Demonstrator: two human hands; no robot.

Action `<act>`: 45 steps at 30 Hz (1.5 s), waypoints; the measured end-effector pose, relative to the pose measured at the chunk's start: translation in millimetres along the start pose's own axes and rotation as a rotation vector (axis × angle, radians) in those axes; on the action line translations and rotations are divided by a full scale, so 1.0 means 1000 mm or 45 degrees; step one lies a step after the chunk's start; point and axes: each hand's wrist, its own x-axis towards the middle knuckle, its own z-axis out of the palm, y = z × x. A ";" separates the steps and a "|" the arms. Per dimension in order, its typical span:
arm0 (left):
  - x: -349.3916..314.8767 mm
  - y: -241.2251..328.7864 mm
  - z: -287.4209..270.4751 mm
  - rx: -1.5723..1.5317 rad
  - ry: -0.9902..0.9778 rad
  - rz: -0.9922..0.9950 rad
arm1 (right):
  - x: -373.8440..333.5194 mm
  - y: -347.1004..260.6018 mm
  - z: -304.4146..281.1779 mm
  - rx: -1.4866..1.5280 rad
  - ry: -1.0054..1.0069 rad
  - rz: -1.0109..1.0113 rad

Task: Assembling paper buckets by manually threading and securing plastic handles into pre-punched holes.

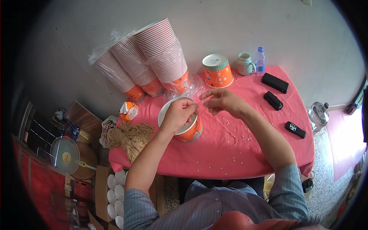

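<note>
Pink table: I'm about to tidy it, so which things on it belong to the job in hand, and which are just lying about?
Likely in the job:
thin strand between left hand and right hand
orange patterned tub beneath the left hand
tan string bundle

Apparently lying about:
green mug
plastic bottle
black oblong case
black remote

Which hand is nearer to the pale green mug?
Right. The right hand is in front of the mug, to its left; the left hand is farther left, at the open bucket.
</note>
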 end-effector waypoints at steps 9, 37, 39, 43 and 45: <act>-0.001 0.018 0.013 0.556 -0.110 0.145 | -0.016 -0.026 0.000 -0.205 0.075 -0.349; 0.004 -0.005 -0.005 -0.026 -0.128 -0.063 | -0.006 -0.007 0.003 -0.967 0.424 -0.430; 0.004 -0.007 -0.007 -0.042 -0.126 -0.097 | -0.006 -0.007 0.001 -0.933 0.417 -0.417; 0.003 -0.006 -0.006 -0.130 -0.094 -0.099 | -0.016 -0.010 0.009 -1.469 0.450 -0.569; -0.002 0.001 -0.001 -0.161 -0.075 -0.048 | -0.024 -0.013 0.017 -1.847 0.179 -0.533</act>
